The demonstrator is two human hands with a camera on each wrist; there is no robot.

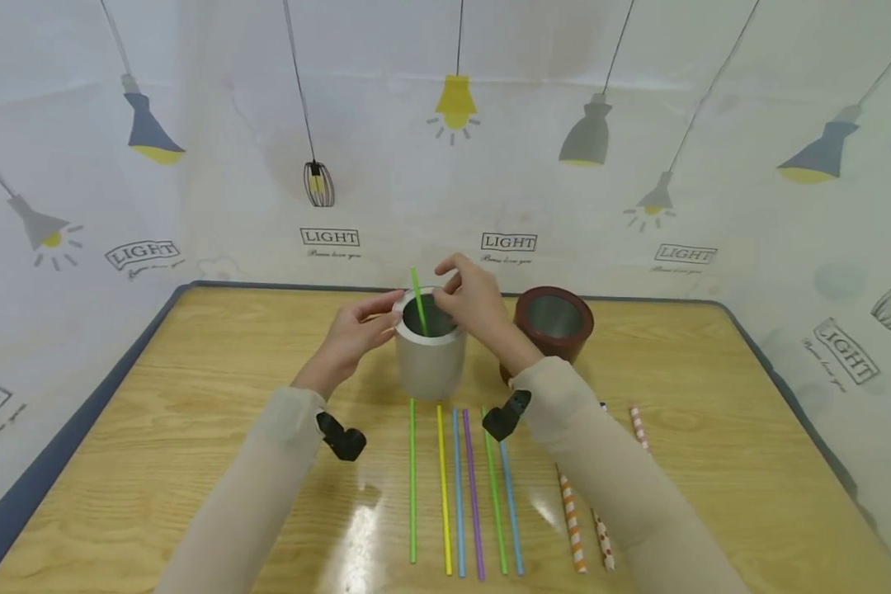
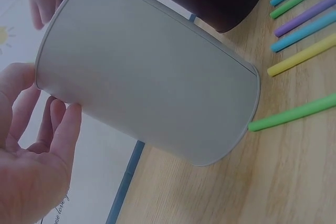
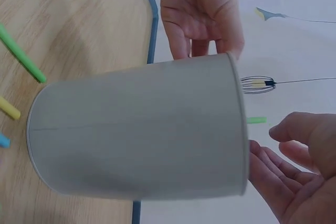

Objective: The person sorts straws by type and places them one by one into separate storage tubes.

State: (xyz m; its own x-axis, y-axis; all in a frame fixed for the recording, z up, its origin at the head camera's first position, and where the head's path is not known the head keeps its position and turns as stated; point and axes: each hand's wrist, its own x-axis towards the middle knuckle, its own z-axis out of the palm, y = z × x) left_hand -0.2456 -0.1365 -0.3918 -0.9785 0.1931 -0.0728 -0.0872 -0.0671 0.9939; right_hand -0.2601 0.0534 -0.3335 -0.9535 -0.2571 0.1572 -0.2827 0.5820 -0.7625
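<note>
A white cylindrical container [image 1: 431, 367] stands upright on the table, its top uncovered. One bright green straw [image 1: 417, 285] leans inside it, upper end poking above the rim. My left hand [image 1: 352, 334] rests its fingertips against the container's left side near the rim; the thumb touches the rim in the left wrist view. Over the right part of the rim is my right hand [image 1: 478, 301], fingers loosely bent with nothing between them. The green straw [image 3: 256, 120] shows apart from the right hand's thumb in the right wrist view. Its lower end is hidden inside the container.
A dark red-brown container [image 1: 581, 330] stands just right of the white one. In front lie several plain straws, among them a yellow straw [image 1: 444, 495] and a purple straw [image 1: 473, 495]. Striped straws, including an orange-and-white straw [image 1: 572, 520], lie partly under the right sleeve.
</note>
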